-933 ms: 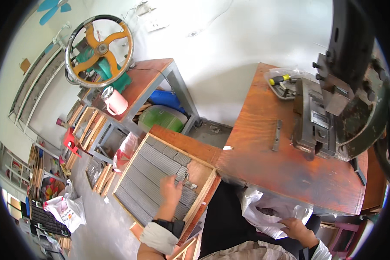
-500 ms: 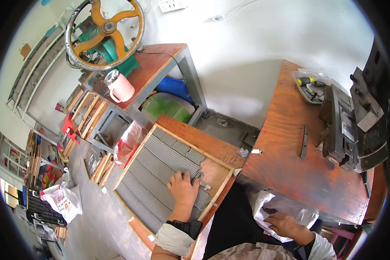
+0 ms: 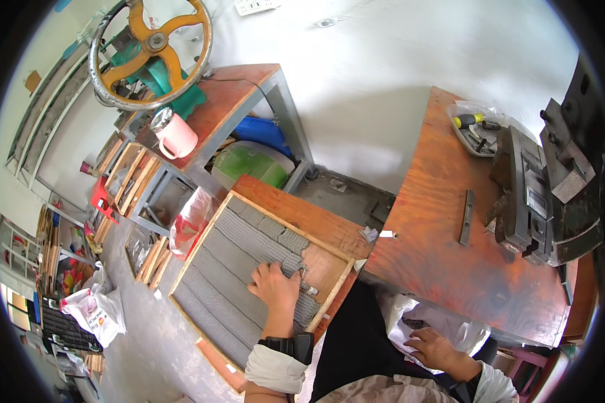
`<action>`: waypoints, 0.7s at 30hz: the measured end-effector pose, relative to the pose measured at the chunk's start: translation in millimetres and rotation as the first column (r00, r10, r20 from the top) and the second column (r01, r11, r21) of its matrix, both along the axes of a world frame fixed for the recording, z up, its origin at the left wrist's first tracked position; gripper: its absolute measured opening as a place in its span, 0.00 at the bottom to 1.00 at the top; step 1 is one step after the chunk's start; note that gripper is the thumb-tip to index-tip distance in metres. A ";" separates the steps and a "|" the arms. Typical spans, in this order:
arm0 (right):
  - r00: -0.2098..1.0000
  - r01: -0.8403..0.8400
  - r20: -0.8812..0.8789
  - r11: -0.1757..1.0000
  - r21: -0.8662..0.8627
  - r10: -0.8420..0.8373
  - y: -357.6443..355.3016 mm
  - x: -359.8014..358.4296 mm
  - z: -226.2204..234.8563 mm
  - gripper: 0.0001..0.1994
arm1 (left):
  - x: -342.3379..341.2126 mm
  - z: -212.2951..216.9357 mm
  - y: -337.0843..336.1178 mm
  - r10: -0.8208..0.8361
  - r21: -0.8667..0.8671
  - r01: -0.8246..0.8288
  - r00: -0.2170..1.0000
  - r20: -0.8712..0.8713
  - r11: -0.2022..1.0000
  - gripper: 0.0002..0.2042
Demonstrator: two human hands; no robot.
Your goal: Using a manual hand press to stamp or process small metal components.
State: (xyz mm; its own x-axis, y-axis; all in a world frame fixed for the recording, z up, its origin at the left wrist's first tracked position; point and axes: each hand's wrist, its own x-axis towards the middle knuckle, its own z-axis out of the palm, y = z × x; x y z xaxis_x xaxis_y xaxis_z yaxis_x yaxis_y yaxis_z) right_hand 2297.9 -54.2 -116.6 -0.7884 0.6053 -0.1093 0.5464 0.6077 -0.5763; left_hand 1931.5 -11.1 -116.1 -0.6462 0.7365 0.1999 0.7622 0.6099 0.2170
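Note:
My left hand [image 3: 274, 287] rests on rows of small grey metal pieces [image 3: 232, 265] in a shallow wooden tray [image 3: 339, 285]. Its fingers are bent and a little apart on the rows; the fingertips are partly hidden. Close beside it, a few loose pieces [image 3: 308, 287] lie at the edge of a bare wooden patch in the tray. At my lap, my right hand [image 3: 437, 348] is over the mouth of a white bag [image 3: 395, 312], fingers loosely bent and apart, with nothing visible in them. Dark contents show inside the bag.
To the right a reddish wooden workbench [image 3: 417, 228] carries a dark metal machine [image 3: 524, 195], a flat metal bar [image 3: 467, 216] and a plastic tub of tools [image 3: 474, 138]. Beyond the tray stand a pink mug [image 3: 176, 136] and a large yellow-spoked handwheel [image 3: 156, 43].
My left hand has shifted slightly along the rows, its fingers drawn away from the loose pieces. My right hand has lifted a little off the bag's edge. The whole view has shifted slightly.

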 end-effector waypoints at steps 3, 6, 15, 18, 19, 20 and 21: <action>1.000 0.007 0.008 1.000 -0.017 -0.007 -2.8 4.5 -1.9 0.13 | 2.2 -1.1 1.9 -0.020 -0.080 0.022 1.000 0.018 0.997 0.19; 0.998 0.069 -0.005 0.996 -0.051 -0.069 -8.4 9.1 -1.7 0.13 | -0.3 -10.3 -4.5 -0.150 -0.056 0.149 0.989 -0.010 0.987 0.20; 0.999 0.051 -0.013 0.998 -0.043 -0.052 -7.5 11.7 -2.6 0.13 | -22.3 -3.1 13.8 -0.395 -0.092 0.394 0.919 0.009 0.914 0.18; 0.998 0.059 -0.010 0.998 -0.029 -0.059 -7.7 14.8 -3.8 0.12 | -35.9 14.7 16.9 -0.325 -0.106 0.374 0.890 0.318 0.921 0.19; 0.997 0.074 -0.002 0.997 -0.017 -0.074 -9.2 18.5 2.6 0.13 | -36.0 22.5 20.9 -0.260 -0.065 0.342 0.813 0.521 0.937 0.19; 0.997 0.080 -0.006 0.997 -0.008 -0.080 -9.1 21.4 3.5 0.13 | -40.3 24.5 20.1 -0.215 -0.039 0.285 0.800 0.561 0.958 0.20; 0.995 0.095 -0.004 0.995 0.000 -0.095 -10.1 22.2 3.4 0.13 | -44.8 26.3 18.1 -0.174 -0.015 0.228 0.780 0.601 0.973 0.20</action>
